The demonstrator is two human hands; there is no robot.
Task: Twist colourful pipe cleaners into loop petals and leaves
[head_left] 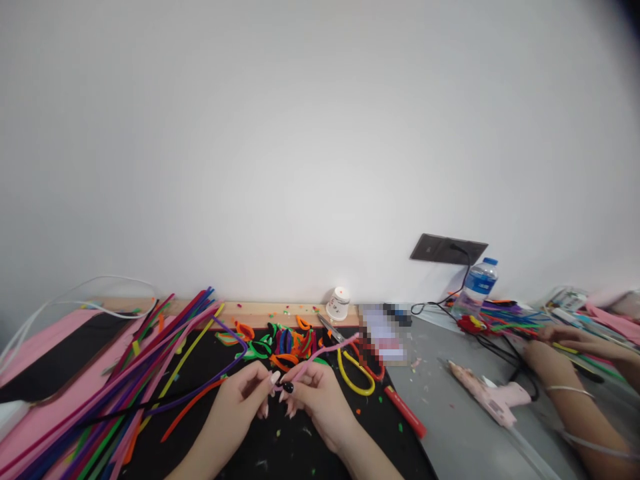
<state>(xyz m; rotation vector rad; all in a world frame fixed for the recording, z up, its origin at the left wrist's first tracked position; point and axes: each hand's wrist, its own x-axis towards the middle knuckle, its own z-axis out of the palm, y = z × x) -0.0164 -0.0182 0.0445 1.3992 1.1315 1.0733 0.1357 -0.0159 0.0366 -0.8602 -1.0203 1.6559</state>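
Note:
A pink pipe cleaner (327, 349) runs from between my fingers up to the right. My left hand (246, 395) pinches its lower end, fingertips pressed together. Beside it, almost touching, my right hand (317, 399) grips the same stem between thumb and fingers; a black shiny spot shows at the thumb tip. Both hands are over the black mat (270, 450). Just beyond them lie bent orange, green and blue pipe cleaner pieces (285, 341). Scissors with yellow and red handles (356, 373) rest to the right of my right hand.
Many long pipe cleaners (135, 373) and a dark tablet (65, 357) lie at left. A paper cup (338, 304) stands by the wall. Rightward are a red marker (405, 412), a pink glue gun (493, 395), a bottle (477, 287) and another person's hands (550, 357).

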